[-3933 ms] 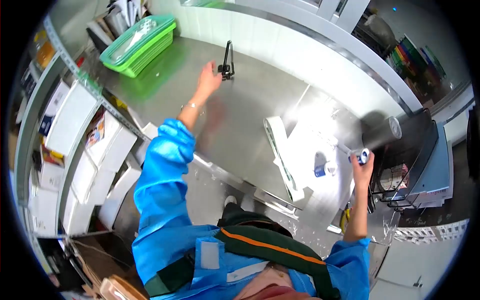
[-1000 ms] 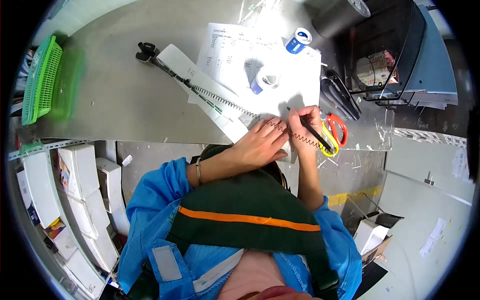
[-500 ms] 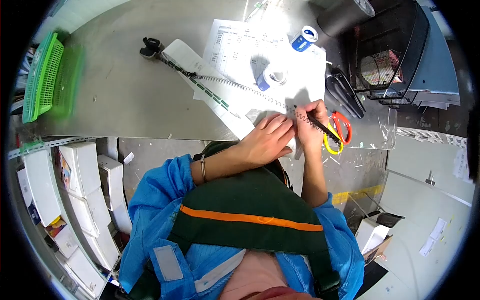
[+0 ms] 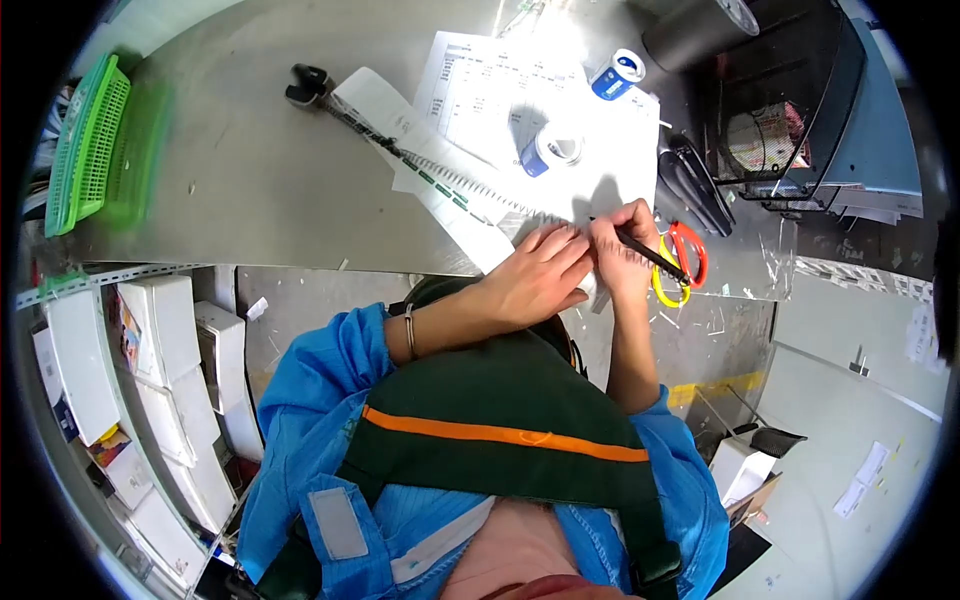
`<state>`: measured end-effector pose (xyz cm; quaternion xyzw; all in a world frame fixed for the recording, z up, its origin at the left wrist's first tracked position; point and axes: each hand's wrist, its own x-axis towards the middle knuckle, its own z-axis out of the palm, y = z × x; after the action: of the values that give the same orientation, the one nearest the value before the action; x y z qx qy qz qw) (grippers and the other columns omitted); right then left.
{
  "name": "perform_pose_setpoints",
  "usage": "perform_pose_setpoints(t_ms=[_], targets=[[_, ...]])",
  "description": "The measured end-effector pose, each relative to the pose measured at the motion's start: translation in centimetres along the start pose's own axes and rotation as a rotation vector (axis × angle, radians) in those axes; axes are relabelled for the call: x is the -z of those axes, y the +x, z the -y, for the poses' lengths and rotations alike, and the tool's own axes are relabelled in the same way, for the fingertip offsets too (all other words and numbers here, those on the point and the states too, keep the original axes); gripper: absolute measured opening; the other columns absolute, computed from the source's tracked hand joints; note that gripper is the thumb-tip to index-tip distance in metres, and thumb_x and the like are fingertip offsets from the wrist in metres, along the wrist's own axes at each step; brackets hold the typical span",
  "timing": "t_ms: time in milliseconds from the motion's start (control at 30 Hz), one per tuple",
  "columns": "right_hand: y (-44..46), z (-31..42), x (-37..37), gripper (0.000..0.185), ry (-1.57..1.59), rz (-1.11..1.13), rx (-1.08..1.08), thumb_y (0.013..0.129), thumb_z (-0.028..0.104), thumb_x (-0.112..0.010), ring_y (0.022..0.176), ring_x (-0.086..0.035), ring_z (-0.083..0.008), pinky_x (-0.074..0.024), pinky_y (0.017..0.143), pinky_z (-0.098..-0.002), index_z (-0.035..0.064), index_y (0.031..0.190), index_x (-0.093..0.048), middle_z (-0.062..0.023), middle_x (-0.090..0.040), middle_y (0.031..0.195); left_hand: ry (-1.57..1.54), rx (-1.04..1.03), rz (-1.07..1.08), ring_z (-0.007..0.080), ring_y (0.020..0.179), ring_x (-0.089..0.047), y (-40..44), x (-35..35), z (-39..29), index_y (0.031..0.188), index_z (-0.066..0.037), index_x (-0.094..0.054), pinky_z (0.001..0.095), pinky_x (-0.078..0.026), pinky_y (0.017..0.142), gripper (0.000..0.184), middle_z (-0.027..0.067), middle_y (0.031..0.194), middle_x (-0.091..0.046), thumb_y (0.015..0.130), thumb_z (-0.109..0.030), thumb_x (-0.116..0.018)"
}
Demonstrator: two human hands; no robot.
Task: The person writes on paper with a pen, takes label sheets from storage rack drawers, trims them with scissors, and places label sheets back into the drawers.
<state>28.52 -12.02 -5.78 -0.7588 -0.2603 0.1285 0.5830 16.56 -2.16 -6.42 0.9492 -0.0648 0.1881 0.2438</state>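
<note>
The left hand (image 4: 545, 270) lay palm down at the near edge of the grey metal table (image 4: 250, 170), over the near end of the papers, its fingers extended and close together with the thumb apart. Just right of it, the right hand (image 4: 625, 245) pinched a slim black pen (image 4: 655, 258) between thumb and fingers, the pen slanting with its tip toward the far left. A thin coiled cord (image 4: 490, 192) ran from the pen across the papers to a small black stand (image 4: 308, 85) at the far left. Beneath the cord lay a long white paper strip with dark green marks (image 4: 460, 200), partly over white printed sheets (image 4: 470, 70). On the sheets beyond the hands stood two blue-and-white cylinders: a hollow-looking one (image 4: 533, 158) and, farther right, a dark-topped one (image 4: 612, 82). Scissors with red and yellow handles (image 4: 702, 262) lay just right of the right hand, near a long black object (image 4: 695, 185).
</note>
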Motion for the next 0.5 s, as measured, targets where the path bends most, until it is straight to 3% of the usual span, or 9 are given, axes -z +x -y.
perform_pose_setpoints(t_ms=[167,267,300,400,433,500], targets=[[-0.2,-0.7,0.5,0.020,-0.038,0.026,-0.015,0.073,0.005,-0.063,0.062,-0.049,-0.0085,-0.0407,0.054,-0.0226,0.0043,0.076,-0.043,-0.0028,-0.051,0.066,-0.020,0.006,0.004,0.0275,0.111,-0.041,0.1,0.2,0.0,0.110,-0.001,-0.051,0.0397,-0.032,0.095,0.050,0.0115,0.114,-0.048,0.074,-0.033,-0.063],[-0.8,-2.2,0.8,0.019,-0.312,-0.306,0.114,0.073,0.006,-0.064,0.064,-0.049,-0.0087,-0.0411,0.056,-0.0235,0.0050,0.078,-0.045,-0.0026,-0.052,0.069,-0.076,0.013,0.015,0.0281,0.112,-0.040,0.1,0.0,0.2,0.112,-0.001,-0.050,0.0414,-0.033,0.095,0.053,0.0122,0.115,-0.047,0.073,-0.033,-0.064],[-0.9,-1.3,0.8,0.016,0.033,-0.313,0.109,0.074,0.005,-0.063,0.067,-0.050,-0.0093,-0.0418,0.059,-0.0241,0.0053,0.079,-0.047,-0.0023,-0.053,0.073,-0.102,0.020,0.018,0.0283,0.112,-0.040,0.0,-0.1,0.3,0.113,-0.001,-0.049,0.0423,-0.033,0.095,0.054,0.0125,0.116,-0.046,0.072,-0.033,-0.065],[-1.2,2.0,1.6,0.019,-0.002,-0.119,0.004,0.075,-0.004,-0.060,0.061,-0.043,-0.0043,-0.0375,0.058,-0.0192,0.0076,0.075,-0.045,0.0032,-0.048,0.068,-0.184,-0.084,-0.005,0.0297,0.114,-0.039,-1.0,1.2,-0.1,0.115,-0.002,-0.048,0.0457,-0.032,0.096,0.057,0.0134,0.117,-0.044,0.070,-0.032,-0.067],[-1.2,1.7,1.7,0.018,0.057,-0.052,-0.015,0.075,-0.002,-0.062,0.063,-0.045,-0.0055,-0.0392,0.058,-0.0207,0.0072,0.077,-0.046,0.0020,-0.050,0.069,-0.216,-0.147,0.013,0.0311,0.115,-0.038,-1.3,2.9,-0.4,0.116,-0.002,-0.047,0.0492,-0.032,0.096,0.060,0.0142,0.118,-0.043,0.068,-0.031,-0.069],[-2.1,0.5,2.0,0.019,0.167,0.080,-0.067,0.075,0.001,-0.064,0.067,-0.050,-0.0079,-0.0426,0.058,-0.0238,0.0063,0.081,-0.047,-0.0003,-0.052,0.072,-0.140,-0.155,0.080,0.0287,0.116,-0.039,-2.4,3.2,0.1,0.117,-0.004,-0.048,0.0442,-0.034,0.096,0.052,0.0134,0.119,-0.045,0.074,-0.027,-0.064]])
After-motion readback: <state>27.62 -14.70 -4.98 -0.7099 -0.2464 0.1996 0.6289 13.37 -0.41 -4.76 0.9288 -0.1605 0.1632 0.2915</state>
